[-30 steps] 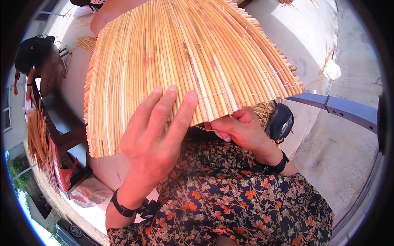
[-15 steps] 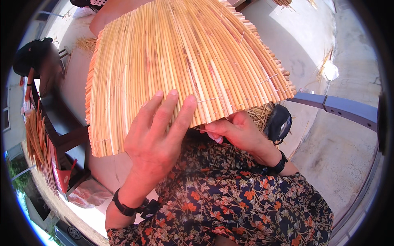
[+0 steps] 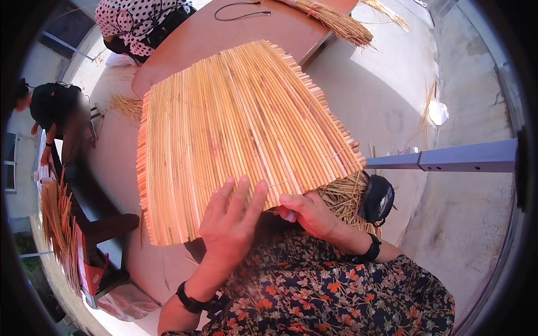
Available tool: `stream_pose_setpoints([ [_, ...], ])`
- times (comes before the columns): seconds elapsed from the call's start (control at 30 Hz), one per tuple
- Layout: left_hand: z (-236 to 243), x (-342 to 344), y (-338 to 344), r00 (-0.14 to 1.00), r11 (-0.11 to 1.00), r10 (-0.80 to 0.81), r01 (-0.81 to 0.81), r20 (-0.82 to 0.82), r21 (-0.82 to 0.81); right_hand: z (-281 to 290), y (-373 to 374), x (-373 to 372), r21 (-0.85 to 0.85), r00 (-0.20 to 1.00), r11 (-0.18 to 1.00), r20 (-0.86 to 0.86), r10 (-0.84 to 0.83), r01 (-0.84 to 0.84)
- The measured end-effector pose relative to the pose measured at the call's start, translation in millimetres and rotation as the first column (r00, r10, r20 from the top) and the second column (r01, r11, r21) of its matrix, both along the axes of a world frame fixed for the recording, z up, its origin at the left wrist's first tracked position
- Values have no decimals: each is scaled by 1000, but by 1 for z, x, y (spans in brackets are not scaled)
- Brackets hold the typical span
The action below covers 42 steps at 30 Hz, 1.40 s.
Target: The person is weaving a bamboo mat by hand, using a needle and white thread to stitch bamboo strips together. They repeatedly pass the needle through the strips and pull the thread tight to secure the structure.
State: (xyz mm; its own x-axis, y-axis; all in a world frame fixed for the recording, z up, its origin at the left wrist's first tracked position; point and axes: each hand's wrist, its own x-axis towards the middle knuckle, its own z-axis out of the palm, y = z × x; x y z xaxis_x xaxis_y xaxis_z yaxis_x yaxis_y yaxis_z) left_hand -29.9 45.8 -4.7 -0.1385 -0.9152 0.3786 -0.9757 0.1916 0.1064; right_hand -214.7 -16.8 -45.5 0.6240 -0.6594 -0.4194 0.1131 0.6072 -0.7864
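A mat of tan straw stalks (image 3: 241, 123), laid side by side and bound with fine stitches, slopes away in front of me. My left hand (image 3: 228, 224) lies on its near part, fingers stretched out and flat. At the near edge, right of it, my right hand (image 3: 314, 215) is closed, its thumb over the rim and its other fingers mostly hidden underneath. A small pale pink bit (image 3: 289, 215) shows by those fingers; its kind is unclear.
Loose cut straw (image 3: 347, 201) and a black pouch-like item (image 3: 376, 200) are beside my right forearm. A grey-blue metal bar (image 3: 448, 157) juts in from the right. The reddish table (image 3: 202, 39) holds a dark cable (image 3: 238, 12) and a straw bundle (image 3: 336, 21). People sit at the left and far left.
The mat and both hands appear lower in view, and more of the far table shows. My right thumb has come up over the mat's edge. My left hand still lies flat on it.
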Motion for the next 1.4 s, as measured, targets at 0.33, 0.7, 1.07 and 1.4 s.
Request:
stream_pose_setpoints([
  [0.33,-6,2,2,999,1000,-21,21,-38,13,-22,9,13,247,922,962,333,-196,115],
  [0.7,-1,30,7,960,991,34,3,-279,134,66,6,-24,-891,893,252,-422,-158,-377],
  [1.07,-17,32,-14,746,969,115,60,-656,240,27,-39,50,-798,827,302,-560,-50,-522],
  [1.4,-23,54,-27,-29,975,223,9,-974,223,21,-54,48,-683,802,447,-576,157,-578],
])
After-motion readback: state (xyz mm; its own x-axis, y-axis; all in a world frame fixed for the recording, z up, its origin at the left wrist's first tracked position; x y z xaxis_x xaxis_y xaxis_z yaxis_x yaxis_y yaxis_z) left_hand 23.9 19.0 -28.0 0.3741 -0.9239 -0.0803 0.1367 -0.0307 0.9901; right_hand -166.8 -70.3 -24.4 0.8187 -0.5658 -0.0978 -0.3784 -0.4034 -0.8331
